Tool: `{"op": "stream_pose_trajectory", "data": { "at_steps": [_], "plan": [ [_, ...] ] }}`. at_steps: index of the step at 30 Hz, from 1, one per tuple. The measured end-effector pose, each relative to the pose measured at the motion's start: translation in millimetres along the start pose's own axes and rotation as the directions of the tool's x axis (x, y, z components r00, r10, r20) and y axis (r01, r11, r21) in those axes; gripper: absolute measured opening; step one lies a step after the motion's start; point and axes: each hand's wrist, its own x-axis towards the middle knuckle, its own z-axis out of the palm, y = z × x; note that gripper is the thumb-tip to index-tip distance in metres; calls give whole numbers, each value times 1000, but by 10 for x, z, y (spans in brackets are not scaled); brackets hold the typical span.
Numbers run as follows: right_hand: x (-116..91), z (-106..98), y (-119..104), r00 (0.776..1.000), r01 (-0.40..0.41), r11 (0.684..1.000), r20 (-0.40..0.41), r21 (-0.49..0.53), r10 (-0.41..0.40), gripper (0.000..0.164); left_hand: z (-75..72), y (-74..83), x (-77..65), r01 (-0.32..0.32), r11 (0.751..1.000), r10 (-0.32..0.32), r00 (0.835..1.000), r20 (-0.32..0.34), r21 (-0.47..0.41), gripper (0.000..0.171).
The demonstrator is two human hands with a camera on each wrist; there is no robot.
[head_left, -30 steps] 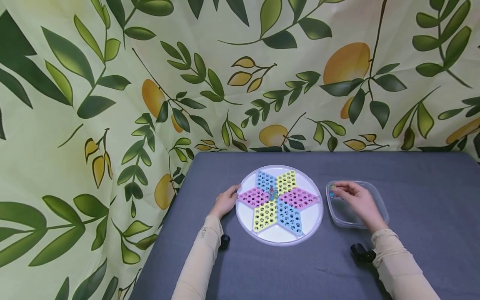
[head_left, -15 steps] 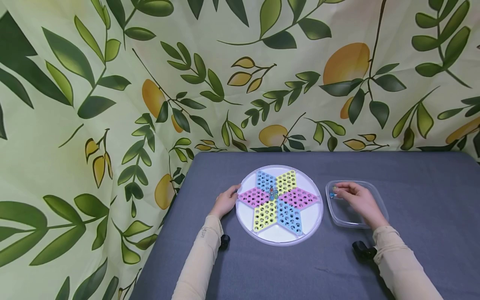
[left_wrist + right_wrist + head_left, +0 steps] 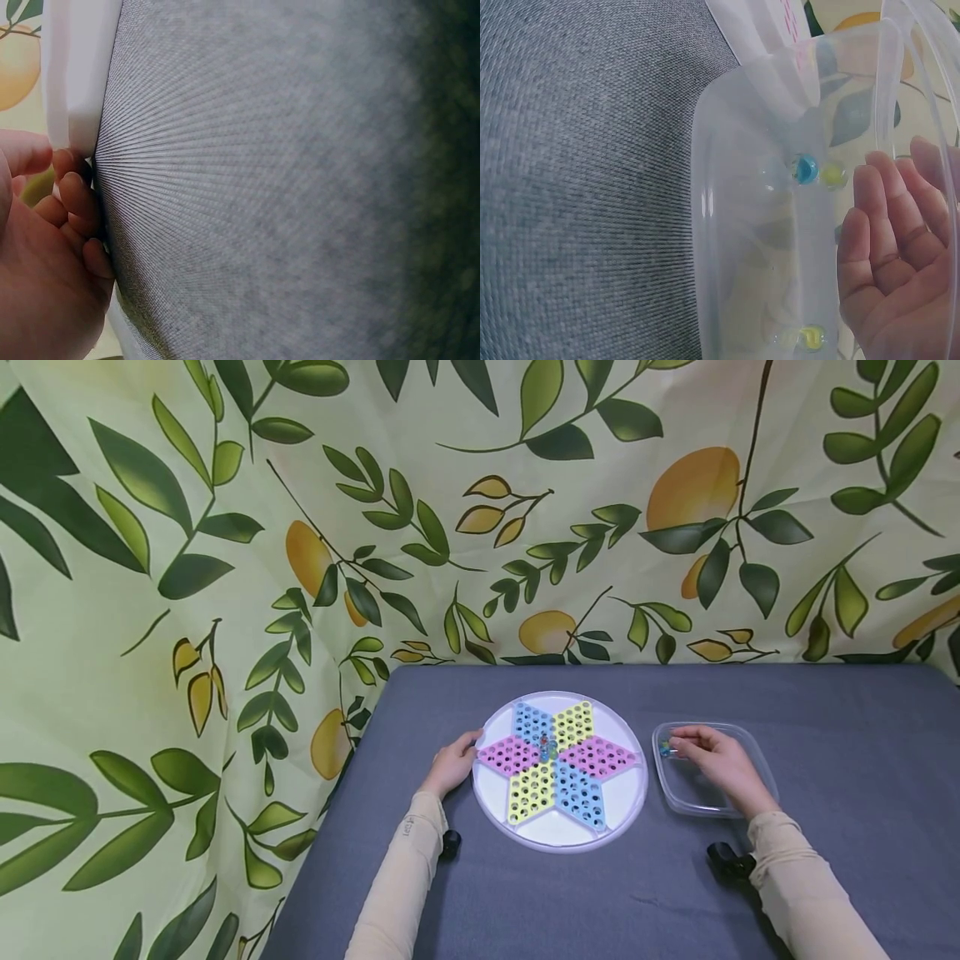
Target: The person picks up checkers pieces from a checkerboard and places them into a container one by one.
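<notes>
Plainly, the left hand (image 3: 452, 764) pinches a round, pastel-starred white board (image 3: 555, 828); whether the right hand (image 3: 720, 763) grips, I cannot tell.

Stretches both arms forward in pale sleeves, slanting the left forearm (image 3: 393, 889) and the right forearm (image 3: 813, 885) inward, well apart. Pinches with the left hand (image 3: 452, 766), thumb (image 3: 26, 152) opposed to curled fingers (image 3: 80, 201). Angles the right hand (image 3: 718, 766) palm down and toward the left, with gently bent fingers close together (hard to say whether gripping or merely poised).
</notes>
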Motion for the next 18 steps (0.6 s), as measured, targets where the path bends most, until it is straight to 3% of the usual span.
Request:
{"op": "stream_pose_trajectory", "data": {
  "at_steps": [18],
  "plan": [
    [-19,-1,-48,1000,1,1000,-16,17,-1,51,-3,-15,8,-9,1000,9,1000,-2,7,39]
  ]
}}
